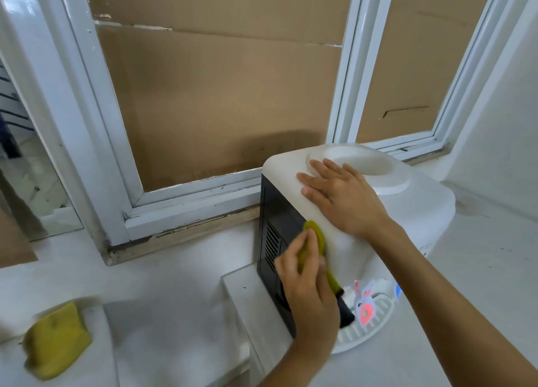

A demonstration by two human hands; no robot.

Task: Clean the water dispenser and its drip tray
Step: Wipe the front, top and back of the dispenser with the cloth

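Observation:
A white water dispenser (pixel 413 209) with a black side panel (pixel 276 229) stands on the white counter, its round bottle well open on top. My right hand (pixel 340 195) lies flat on its top near the well. My left hand (pixel 305 287) grips a yellow-green sponge (pixel 316 236) and presses it against the dispenser's corner, where the black side meets the white front. Below, the white slotted drip tray (pixel 375 328) juts out under the taps, with a pink and white sticker (pixel 365 309) above it.
A second yellow sponge (pixel 56 341) lies on the counter at lower left. Behind the dispenser is a white window frame (pixel 186 200) backed with brown cardboard. The dispenser sits on a raised white ledge (pixel 241 296).

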